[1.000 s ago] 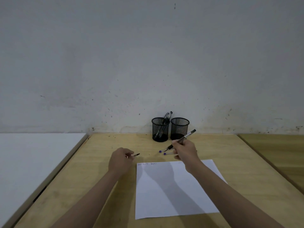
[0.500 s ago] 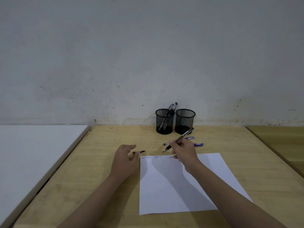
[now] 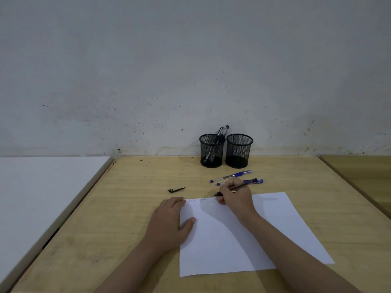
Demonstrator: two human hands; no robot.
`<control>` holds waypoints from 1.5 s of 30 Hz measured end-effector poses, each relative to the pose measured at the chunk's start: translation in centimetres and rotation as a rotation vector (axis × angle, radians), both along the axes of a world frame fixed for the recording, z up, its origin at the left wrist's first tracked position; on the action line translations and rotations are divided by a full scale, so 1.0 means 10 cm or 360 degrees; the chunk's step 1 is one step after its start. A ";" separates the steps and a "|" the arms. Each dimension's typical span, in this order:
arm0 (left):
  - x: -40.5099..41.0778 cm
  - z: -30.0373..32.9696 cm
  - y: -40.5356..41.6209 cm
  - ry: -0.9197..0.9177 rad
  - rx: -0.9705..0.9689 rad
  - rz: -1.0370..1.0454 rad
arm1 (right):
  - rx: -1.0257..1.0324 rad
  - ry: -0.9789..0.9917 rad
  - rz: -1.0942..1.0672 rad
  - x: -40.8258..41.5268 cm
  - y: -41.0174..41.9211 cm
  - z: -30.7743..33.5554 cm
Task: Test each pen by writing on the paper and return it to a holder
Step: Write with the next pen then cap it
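Observation:
A white sheet of paper (image 3: 243,233) lies on the wooden table, with two small scribbles near its top left edge. My right hand (image 3: 234,199) grips a black pen (image 3: 243,185), its tip down at the paper's top edge. My left hand (image 3: 169,223) rests flat on the paper's left edge, fingers straight. A black pen cap (image 3: 176,189) lies on the table beyond my left hand. Two blue pens (image 3: 231,176) lie side by side behind my right hand. Two black mesh holders stand by the wall: the left holder (image 3: 211,150) has pens in it, the right holder (image 3: 239,151) looks empty.
The wooden table (image 3: 131,208) runs back to a grey wall. A white surface (image 3: 42,187) adjoins it on the left, with a gap between. Another wooden surface (image 3: 364,176) lies to the right.
My left hand let go of the black cap, which now lies on the table, and moved onto the paper's edge. My right hand lowered the pen tip to the paper.

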State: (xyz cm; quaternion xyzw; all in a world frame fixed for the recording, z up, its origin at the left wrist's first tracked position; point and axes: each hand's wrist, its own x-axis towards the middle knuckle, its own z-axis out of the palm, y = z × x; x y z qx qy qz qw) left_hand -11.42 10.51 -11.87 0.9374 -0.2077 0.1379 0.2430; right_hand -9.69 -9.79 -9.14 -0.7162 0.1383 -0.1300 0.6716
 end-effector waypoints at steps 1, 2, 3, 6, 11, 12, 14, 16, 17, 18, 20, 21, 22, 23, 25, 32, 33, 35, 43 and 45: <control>0.00 0.00 0.00 -0.0007 -0.0001 0.0007 | 0.0005 0.0016 0.0015 0.02 0.00 0.02; 0.00 0.00 0.00 -0.0011 -0.0004 0.0011 | 0.0011 0.0027 0.0019 0.04 0.00 0.04; 0.00 0.01 0.00 -0.0006 -0.0003 0.0012 | 0.0012 0.0032 0.0013 0.05 0.01 0.06; 0.00 0.02 0.00 0.0018 0.0003 0.0006 | -0.0013 0.0003 -0.0033 0.08 0.04 0.07; 0.00 0.02 -0.01 0.0005 0.0002 0.0006 | -0.0116 -0.0110 -0.0012 0.05 0.06 -0.01; 0.00 0.02 -0.01 0.0008 0.0005 0.0005 | -0.0119 -0.0121 0.0001 0.05 0.06 -0.01; 0.00 0.03 -0.01 0.0024 0.0003 0.0009 | -0.0121 -0.0127 0.0018 0.07 0.05 -0.02; -0.01 0.03 -0.01 0.0042 -0.0009 0.0011 | -0.0123 -0.0111 0.0025 0.08 0.05 -0.03; 0.00 0.03 -0.01 0.0051 -0.0012 0.0012 | -0.0126 -0.0100 0.0022 0.09 0.05 -0.04; -0.01 0.03 -0.01 0.0058 -0.0011 0.0013 | -0.0131 -0.0096 0.0014 0.09 0.05 -0.04; -0.01 0.04 -0.01 0.0061 -0.0002 0.0011 | -0.0148 -0.0110 -0.0015 0.09 0.05 -0.04; -0.01 0.04 -0.01 0.0059 0.0003 0.0010 | -0.0150 -0.0115 -0.0028 0.09 0.05 -0.04; -0.01 0.04 -0.01 0.0057 0.0007 0.0008 | -0.0148 -0.0112 -0.0036 0.09 0.04 -0.04; -0.01 0.04 -0.01 0.0059 0.0011 0.0008 | -0.0145 -0.0107 -0.0041 0.09 0.04 -0.05; -0.02 0.05 -0.01 0.0068 0.0009 0.0007 | -0.0138 -0.0103 -0.0056 0.09 0.04 -0.05; -0.02 0.06 -0.01 0.0071 -0.0004 0.0010 | -0.0156 -0.0147 -0.0128 0.08 0.03 -0.05; -0.02 0.06 -0.01 0.0071 -0.0001 0.0007 | -0.0156 -0.0161 -0.0142 0.07 0.03 -0.05; -0.02 0.06 -0.01 0.0079 0.0001 0.0005 | -0.0140 -0.0169 -0.0136 0.07 0.02 -0.05; -0.02 0.05 -0.01 0.0076 -0.0005 0.0011 | -0.0147 -0.0083 -0.0137 0.11 0.01 -0.06; -0.02 0.05 -0.01 0.0072 -0.0008 0.0013 | -0.0141 -0.0095 -0.0144 0.11 0.02 -0.07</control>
